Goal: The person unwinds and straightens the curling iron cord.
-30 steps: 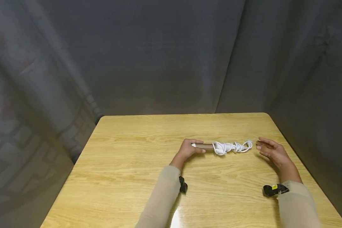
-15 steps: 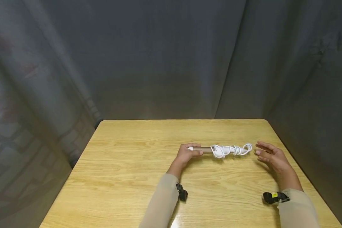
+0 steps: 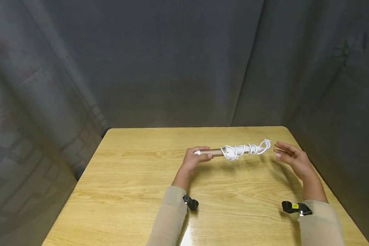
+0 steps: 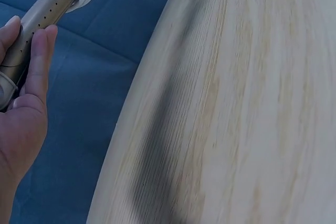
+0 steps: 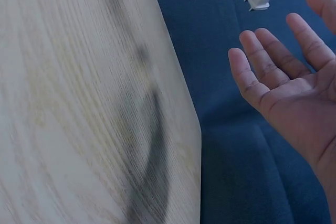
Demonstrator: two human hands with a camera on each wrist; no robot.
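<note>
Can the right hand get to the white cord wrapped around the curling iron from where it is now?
Probably yes. The right hand is open, palm toward the white cord, which the left hand holds up on the curling iron. Only open air lies between.

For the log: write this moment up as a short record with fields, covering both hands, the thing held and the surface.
left hand: the left hand grips the metal end of the curling wand
right hand: the right hand is empty, fingers straight, palm turned toward the wand's far end, not touching it
wand: lifted off the table, roughly level, far end tilted slightly up
cord: white cord wound round the wand's handle half
surface: wooden table, the wand's shadow on it
backdrop: grey curtain
</note>
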